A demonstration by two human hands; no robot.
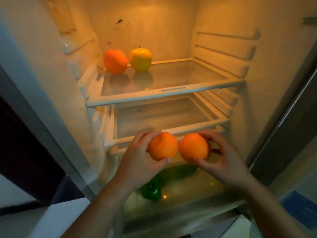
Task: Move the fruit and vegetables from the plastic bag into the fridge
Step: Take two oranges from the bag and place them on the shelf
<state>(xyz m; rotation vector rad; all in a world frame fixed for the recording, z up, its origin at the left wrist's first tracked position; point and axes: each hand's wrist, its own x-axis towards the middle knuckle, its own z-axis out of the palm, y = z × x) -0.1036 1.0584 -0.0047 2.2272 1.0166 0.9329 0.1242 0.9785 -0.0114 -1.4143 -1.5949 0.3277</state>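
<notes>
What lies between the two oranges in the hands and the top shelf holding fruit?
In the head view, only the middle glass shelf lies there, with nothing on it.

Bare forearms (pixel 103 203), bare left hand (pixel 139 157), bare right hand (pixel 226 160) — short thumbnail (pixel 169 159) (left)

light: warm amber glow from above | left: dark brown panel (pixel 20 143) above a white surface (pixel 51 220) | right: grey upright panel (pixel 291 134), pale wall (pixel 307 160) beyond | lower right: blue object (pixel 298 208), blurred, at the edge
</notes>
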